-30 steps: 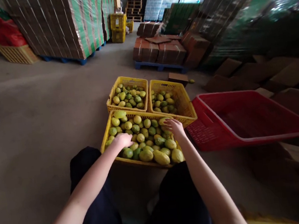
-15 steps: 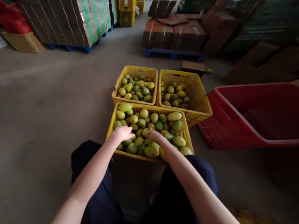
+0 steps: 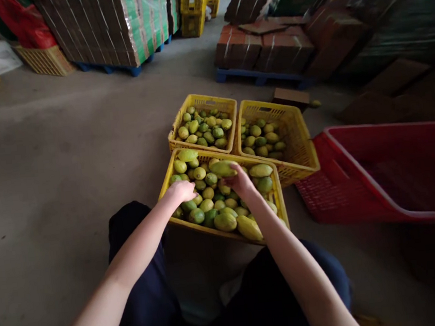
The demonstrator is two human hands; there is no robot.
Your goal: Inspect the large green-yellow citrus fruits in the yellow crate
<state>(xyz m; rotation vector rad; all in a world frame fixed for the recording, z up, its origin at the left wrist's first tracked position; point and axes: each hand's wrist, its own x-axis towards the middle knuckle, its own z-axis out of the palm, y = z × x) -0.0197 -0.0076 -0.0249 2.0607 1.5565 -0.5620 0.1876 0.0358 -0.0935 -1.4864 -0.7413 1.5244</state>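
Note:
My right hand [image 3: 242,182] is closed on the end of a long green-yellow lemon [image 3: 224,169], lifted above the front yellow crate [image 3: 169,169]. Many lemons in green and yellow lie in that crate, among them a large yellowish one [image 3: 249,228] near its front edge. Low over the left part of the same crate, my left hand [image 3: 182,191] has its fingers curled down among the fruit. What those fingers grip, if anything, is hidden.
Behind stand two more yellow crates of lemons, one at the left [image 3: 232,125] and one at the right [image 3: 296,136]. A large red crate [image 3: 324,183] is on the right. Farther back are flat cartons on a blue pallet [image 3: 261,79] and a wrapped stack [image 3: 144,23].
My right hand has risen from among the lemons and moved right, now with a long lemon in it. The left hand stays nearly in place. The view has shifted slightly.

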